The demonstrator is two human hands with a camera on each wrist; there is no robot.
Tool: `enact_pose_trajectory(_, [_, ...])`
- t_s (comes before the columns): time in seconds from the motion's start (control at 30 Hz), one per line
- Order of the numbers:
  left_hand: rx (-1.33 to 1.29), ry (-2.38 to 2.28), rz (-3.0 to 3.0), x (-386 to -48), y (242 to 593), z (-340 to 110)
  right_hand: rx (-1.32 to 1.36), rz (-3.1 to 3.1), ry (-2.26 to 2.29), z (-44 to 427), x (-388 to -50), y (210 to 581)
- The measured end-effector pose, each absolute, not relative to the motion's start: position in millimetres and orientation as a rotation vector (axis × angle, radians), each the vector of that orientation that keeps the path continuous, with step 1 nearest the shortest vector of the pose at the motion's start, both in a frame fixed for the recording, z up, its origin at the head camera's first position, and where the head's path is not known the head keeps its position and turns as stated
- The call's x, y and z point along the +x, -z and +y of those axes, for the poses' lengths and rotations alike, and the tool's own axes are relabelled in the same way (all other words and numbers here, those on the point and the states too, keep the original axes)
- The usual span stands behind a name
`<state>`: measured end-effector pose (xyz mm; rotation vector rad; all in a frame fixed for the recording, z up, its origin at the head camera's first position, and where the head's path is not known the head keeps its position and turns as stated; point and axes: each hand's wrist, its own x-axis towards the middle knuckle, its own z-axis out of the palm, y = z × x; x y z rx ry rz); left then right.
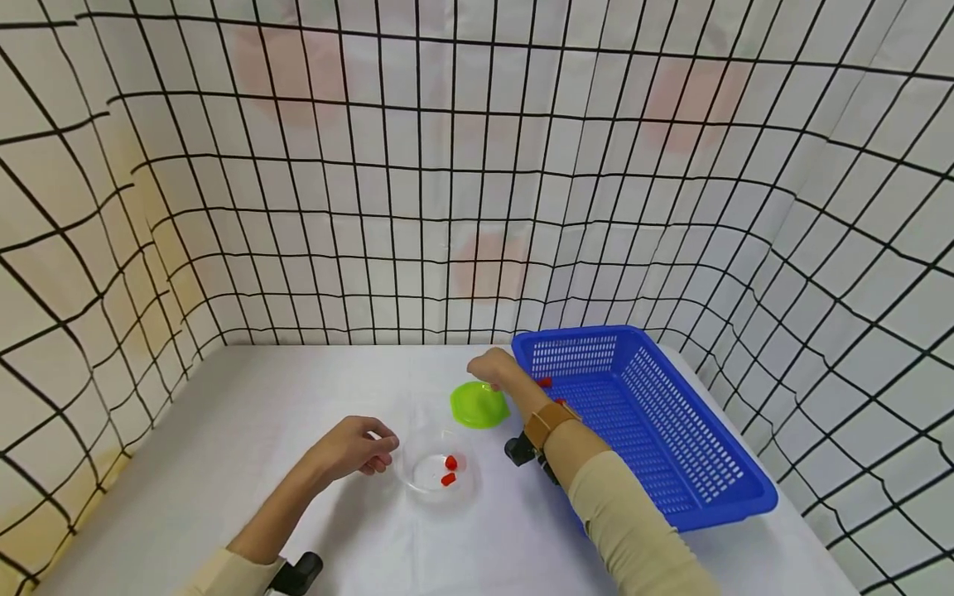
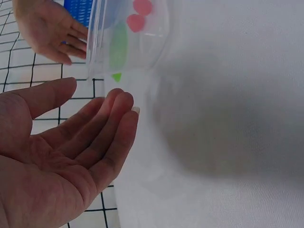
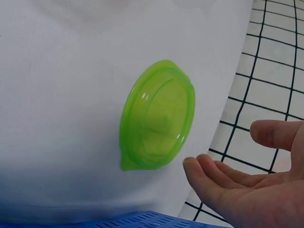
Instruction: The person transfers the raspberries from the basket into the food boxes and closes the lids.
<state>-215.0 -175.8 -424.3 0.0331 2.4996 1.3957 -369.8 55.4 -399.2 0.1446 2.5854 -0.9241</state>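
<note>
A clear plastic bowl (image 1: pixel 430 488) stands on the white table with two small red pieces (image 1: pixel 450 463) inside. Just left of its rim is my left hand (image 1: pixel 356 447), fingers loosely bent and nothing in them; the left wrist view shows its palm (image 2: pixel 61 175) bare. Behind the bowl lies a green lid (image 1: pixel 477 406), flat on the table. Over the lid's far right side hovers my right hand (image 1: pixel 495 368), which holds nothing. In the right wrist view its fingers (image 3: pixel 213 178) are relaxed and apart from the lid.
A blue slotted basket (image 1: pixel 663 422) stands on the right, with red pieces (image 1: pixel 546 382) near its left side, partly hidden by my right arm. Black netting (image 1: pixel 477 199) over white cloth encloses the table (image 1: pixel 283 389) at the back and both sides.
</note>
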Motion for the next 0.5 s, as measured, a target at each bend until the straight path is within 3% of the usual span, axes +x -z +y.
enact_pose_trajectory(0.5, [0.04,-1.521,2.412,-216.3,432.1,-174.0,0.158,2.475,0.99,66.7,-366.8,412.7])
